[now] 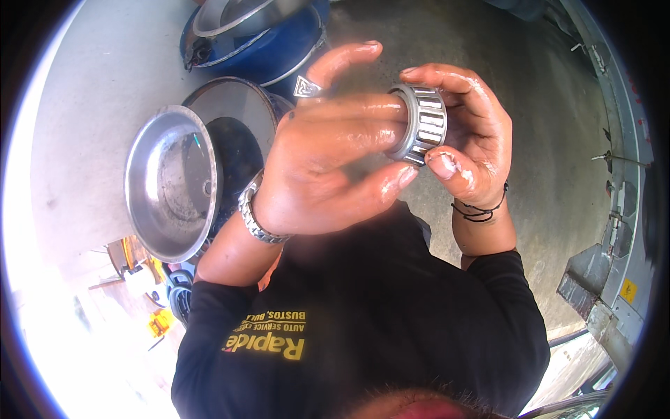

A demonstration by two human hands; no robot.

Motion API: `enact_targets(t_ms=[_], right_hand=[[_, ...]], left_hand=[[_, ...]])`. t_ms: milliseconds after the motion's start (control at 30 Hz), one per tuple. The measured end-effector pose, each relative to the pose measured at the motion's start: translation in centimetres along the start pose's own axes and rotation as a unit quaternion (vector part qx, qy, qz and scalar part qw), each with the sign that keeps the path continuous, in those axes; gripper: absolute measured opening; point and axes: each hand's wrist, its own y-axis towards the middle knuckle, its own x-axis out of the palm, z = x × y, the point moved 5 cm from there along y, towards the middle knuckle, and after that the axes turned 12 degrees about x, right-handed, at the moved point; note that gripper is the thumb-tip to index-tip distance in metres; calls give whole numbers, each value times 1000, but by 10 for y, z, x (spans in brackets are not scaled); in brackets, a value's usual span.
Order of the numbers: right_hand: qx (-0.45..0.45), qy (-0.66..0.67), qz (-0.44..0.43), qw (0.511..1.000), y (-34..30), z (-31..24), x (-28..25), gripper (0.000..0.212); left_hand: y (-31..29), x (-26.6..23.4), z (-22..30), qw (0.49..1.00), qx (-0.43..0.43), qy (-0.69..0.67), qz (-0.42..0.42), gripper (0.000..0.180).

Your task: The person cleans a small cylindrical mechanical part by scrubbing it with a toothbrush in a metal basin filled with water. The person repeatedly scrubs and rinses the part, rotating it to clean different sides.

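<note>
Head view: roller bearing held aloft

Leftmost, metal basin, tilted. Left hand: fingers extended into the bearing's bore; whether it grips cannot be told. Bearing sits immediately right of those fingers, between both hands, axis roughly left-to-right. Right hand: curled, gripping bearing by thumb and forefinger.

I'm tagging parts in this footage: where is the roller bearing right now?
In the head view, the roller bearing is up and right of centre, between the left hand, which reaches into its bore, and the right hand.
</note>
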Motion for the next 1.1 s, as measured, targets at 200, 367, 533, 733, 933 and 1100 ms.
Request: enact_targets(t_ms=[200,367,533,733,933,1100], right_hand=[[-63,-54,33,996,-1,-4,-2,66],[-110,-102,39,988,-1,-6,-3,68],[-134,-138,58,979,-2,-9,0,70],[-128,-239,4,962,-10,-15,5,77],[-182,-210,-14,960,-8,-11,12,78],[-246,-217,-19,945,-4,-9,14,76]], left_hand=[[-1,-1,-3,1000,2,-19,-5,25],[-1,0,-6,999,1,-44,8,19],[-3,-2,-8,998,-2,-59,9,16],[-9,-6,-6,998,-4,-62,19,14],[-15,-9,-5,998,23,-62,20,18],[-18,-12,-2,997,23,-66,41,21]])
